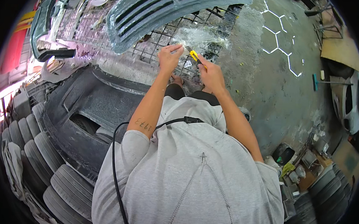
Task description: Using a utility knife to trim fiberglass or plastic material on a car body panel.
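Note:
My right hand [213, 76] is closed round a yellow and black utility knife [194, 55], its blade pointing up and to the left. Close to the blade, my left hand [169, 58] has its fingertips pinched together; anything between them is too small to make out. Beyond both hands, a crumpled heap of clear, shiny film or fibre [200, 37] lies over a dark metal grid [150, 44] near the floor. A large grey-blue slatted panel [120, 35] curves across the far side, above the grid.
To my left lies a big dark car body panel [112, 95] with an opening, beside stacked tyres [70, 187]. A teal-headed long-handled tool [315, 82] is at the right. Clutter and boxes [309, 159] stand at the lower right, near more tyres [324, 186]. Concrete floor [264, 95] extends right.

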Demonstrator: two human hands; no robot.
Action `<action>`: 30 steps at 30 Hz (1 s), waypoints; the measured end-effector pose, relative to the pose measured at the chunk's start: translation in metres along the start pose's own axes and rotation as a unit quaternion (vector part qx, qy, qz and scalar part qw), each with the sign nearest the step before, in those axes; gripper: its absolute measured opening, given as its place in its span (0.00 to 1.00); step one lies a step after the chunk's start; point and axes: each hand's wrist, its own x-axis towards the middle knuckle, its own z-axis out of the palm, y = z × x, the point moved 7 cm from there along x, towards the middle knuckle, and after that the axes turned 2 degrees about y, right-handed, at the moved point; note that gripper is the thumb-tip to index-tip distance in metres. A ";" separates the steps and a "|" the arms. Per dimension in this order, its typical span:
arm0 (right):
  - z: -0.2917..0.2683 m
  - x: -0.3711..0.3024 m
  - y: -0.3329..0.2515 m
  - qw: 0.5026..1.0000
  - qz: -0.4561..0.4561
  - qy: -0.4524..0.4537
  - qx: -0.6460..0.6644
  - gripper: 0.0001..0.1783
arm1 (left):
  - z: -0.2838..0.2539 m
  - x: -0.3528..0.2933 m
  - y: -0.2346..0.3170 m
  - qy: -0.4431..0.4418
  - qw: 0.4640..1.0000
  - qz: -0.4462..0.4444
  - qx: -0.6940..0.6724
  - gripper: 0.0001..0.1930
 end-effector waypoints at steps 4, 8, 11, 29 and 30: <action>0.002 0.008 0.000 0.998 -0.023 -0.021 -0.051 0.23 | -0.003 -0.001 -0.004 -0.019 0.990 -0.040 -0.136 0.14; -0.004 0.008 -0.005 0.998 -0.008 -0.030 -0.052 0.23 | -0.008 -0.014 -0.032 -0.048 0.926 -0.216 -0.305 0.15; -0.017 0.007 -0.014 0.999 0.029 -0.015 -0.030 0.23 | -0.020 -0.008 -0.015 -0.044 0.947 -0.158 -0.278 0.15; -0.009 0.043 -0.022 0.986 0.062 -0.156 0.013 0.21 | -0.006 -0.022 -0.003 0.004 0.987 -0.148 -0.068 0.16; -0.012 0.046 -0.017 0.985 0.054 -0.157 0.050 0.21 | -0.002 -0.020 -0.002 0.021 0.987 -0.151 -0.058 0.17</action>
